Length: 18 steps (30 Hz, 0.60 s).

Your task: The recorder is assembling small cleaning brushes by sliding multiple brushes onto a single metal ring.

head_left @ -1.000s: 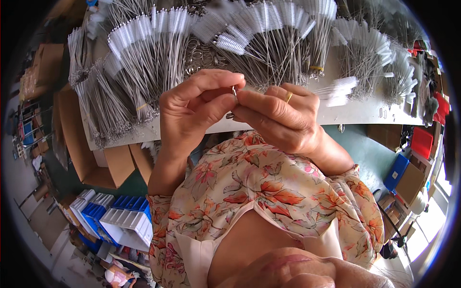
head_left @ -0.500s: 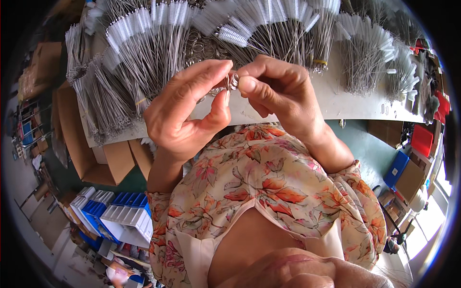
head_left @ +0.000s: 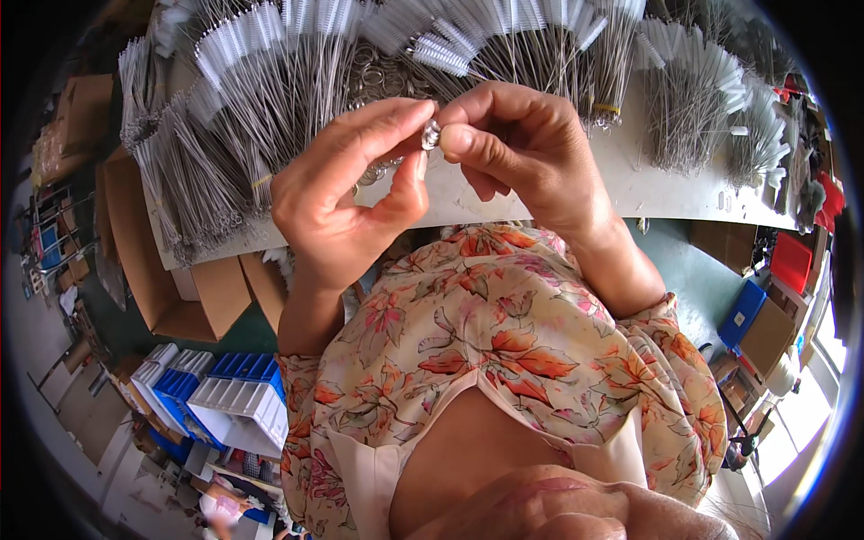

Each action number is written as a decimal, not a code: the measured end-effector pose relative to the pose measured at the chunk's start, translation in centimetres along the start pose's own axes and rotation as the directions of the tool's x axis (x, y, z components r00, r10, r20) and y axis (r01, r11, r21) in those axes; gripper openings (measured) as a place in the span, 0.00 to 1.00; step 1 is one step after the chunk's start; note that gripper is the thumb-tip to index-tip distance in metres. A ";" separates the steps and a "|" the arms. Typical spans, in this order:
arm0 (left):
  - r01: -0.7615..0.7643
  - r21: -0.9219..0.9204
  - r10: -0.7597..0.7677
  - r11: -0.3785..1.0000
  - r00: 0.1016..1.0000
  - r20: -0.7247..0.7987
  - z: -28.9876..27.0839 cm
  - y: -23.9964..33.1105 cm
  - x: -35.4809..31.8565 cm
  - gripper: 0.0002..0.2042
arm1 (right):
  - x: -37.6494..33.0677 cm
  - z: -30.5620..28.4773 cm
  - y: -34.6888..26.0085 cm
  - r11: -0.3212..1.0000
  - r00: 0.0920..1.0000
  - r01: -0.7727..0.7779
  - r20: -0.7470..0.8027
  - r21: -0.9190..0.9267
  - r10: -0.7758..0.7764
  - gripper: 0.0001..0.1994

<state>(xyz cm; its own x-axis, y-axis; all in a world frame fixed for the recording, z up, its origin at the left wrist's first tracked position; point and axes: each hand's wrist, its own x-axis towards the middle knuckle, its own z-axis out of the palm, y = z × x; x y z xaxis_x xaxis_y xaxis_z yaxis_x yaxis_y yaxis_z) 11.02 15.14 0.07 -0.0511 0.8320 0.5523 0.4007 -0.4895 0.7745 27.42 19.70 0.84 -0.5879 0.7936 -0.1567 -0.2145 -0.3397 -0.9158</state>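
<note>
Pinched between both hands over the table's near edge is a small bunch of shiny metal rings [head_left: 431,136]; how many there are is too small to tell. My left hand [head_left: 342,184] holds them from the left with thumb and fingertips, the other fingers lightly curved. On the other side, the thumb and forefinger of my right hand [head_left: 526,144] press on the rings, its remaining fingers curled under. Behind my hands lies a heap of loose metal rings [head_left: 371,79], partly hidden by my fingers.
Wire-handled brushes with white bristles [head_left: 261,99] lie in bundles along the back and left of the white table [head_left: 670,193]. More brush bundles [head_left: 688,108] lie to the right. An open cardboard box [head_left: 171,297] and blue and white plastic bins [head_left: 238,400] stand at the left.
Both hands have shifted slightly up and to the left. The rings have turned and now sit closer together between the fingertips. My left thumb and fingers have closed in a little.
</note>
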 end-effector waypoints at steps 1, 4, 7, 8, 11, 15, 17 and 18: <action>0.038 -0.039 -0.037 0.999 0.999 0.019 -0.1 -0.1 0.1 0.14 | 0.1 -0.1 0.0 0.997 0.999 0.032 0.008 -0.076 -0.032 0.09; 0.104 -0.101 -0.098 0.989 0.993 0.061 -0.2 -0.1 0.1 0.14 | 0.3 -0.9 -0.4 0.979 0.998 0.034 0.051 -0.202 -0.025 0.08; 0.115 -0.095 -0.102 0.989 0.987 0.127 -0.4 -0.2 -0.3 0.14 | 0.1 -1.8 -0.8 0.966 0.991 -0.028 0.120 -0.255 0.061 0.07; 0.087 -0.068 -0.077 0.994 0.988 0.134 -0.4 0.0 -0.5 0.14 | 0.1 -2.0 -0.8 0.964 0.981 -0.067 0.157 -0.259 0.110 0.07; 0.015 -0.037 -0.012 0.999 0.995 0.094 0.1 0.2 -0.9 0.14 | -0.3 -2.5 0.1 0.959 0.929 -0.282 0.239 -0.032 0.281 0.08; 0.079 -0.106 -0.074 0.991 0.996 0.056 0.2 0.3 -1.0 0.14 | -1.0 -1.8 1.5 0.991 0.980 -0.128 0.151 -0.032 0.131 0.08; 0.187 -0.122 -0.175 0.975 0.979 0.104 -0.1 0.2 -1.0 0.15 | -1.1 -1.2 1.4 0.994 0.993 -0.089 0.078 -0.065 0.094 0.08; 0.189 -0.124 -0.177 0.974 0.979 0.106 0.0 0.4 -1.1 0.15 | -1.2 -1.0 1.4 0.993 0.999 -0.053 0.005 -0.105 0.054 0.08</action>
<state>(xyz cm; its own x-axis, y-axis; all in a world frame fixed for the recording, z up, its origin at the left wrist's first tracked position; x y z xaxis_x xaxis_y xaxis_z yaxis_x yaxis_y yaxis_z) 11.19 14.03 -0.23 -0.0241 0.9283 0.3711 0.2674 -0.3517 0.8971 28.66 18.79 -0.62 -0.6021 0.7718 -0.2042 -0.0996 -0.3264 -0.9400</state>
